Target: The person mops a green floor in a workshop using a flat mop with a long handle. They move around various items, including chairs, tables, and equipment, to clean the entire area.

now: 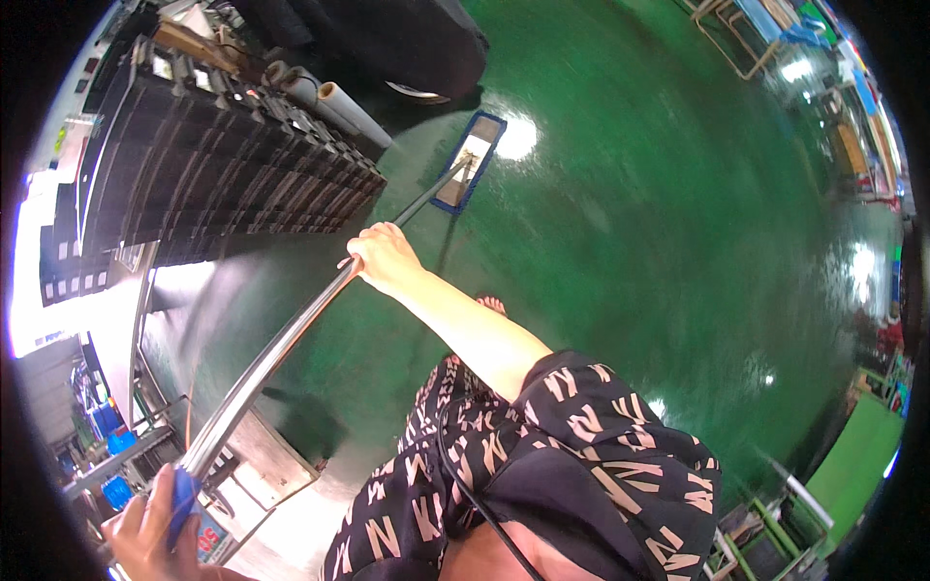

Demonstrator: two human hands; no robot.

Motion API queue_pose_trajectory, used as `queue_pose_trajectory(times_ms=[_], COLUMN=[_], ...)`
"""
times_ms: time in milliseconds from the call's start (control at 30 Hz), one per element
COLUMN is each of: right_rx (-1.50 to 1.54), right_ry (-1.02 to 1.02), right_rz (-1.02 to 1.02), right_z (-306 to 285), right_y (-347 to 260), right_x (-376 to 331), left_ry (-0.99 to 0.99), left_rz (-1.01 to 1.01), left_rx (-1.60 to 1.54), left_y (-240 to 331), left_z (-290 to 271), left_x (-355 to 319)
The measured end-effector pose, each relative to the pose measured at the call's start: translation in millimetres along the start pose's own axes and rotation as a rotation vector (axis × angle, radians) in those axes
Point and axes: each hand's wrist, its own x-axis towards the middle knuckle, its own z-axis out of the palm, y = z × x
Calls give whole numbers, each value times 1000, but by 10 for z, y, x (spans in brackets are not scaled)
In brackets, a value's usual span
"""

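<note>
A long metal-handled flat mop [276, 355] runs slantwise from the lower left up to the floor ahead. My left hand [155, 531] grips the blue end of its handle at the lower left. Further along the pole, my right hand [384, 258] is wrapped around the shaft, arm stretched across in front of me. The wide mop head [451, 192], edged in blue, lies flat on the shiny green floor [620, 213].
Tall stacks of black trays or crates [208, 165] stand to the left, with rolls [341, 108] beside them. A dark covered object [417, 44] rests at the far side. Green equipment [857, 465] is at the lower right, and a blue-topped frame [760, 21] at the upper right.
</note>
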Motion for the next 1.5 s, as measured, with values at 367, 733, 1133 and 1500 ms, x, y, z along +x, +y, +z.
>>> queue_pose_trajectory(times_ms=[367, 733, 1133, 1500], right_rx=[-316, -335, -160, 37], right_ry=[115, -108, -40, 363], right_rz=[440, 296, 74, 448], right_z=[-481, 1229, 2249, 1556], right_y=[88, -102, -938, -2047], right_x=[-1185, -297, 320, -2724], left_ry=[18, 67, 101, 84], left_rz=[108, -49, 14, 668], left_rx=[17, 12, 94, -57], left_y=[-171, -1796, -2070, -1413], left_z=[430, 1634, 1696, 1369], left_x=[307, -9, -951, -1696])
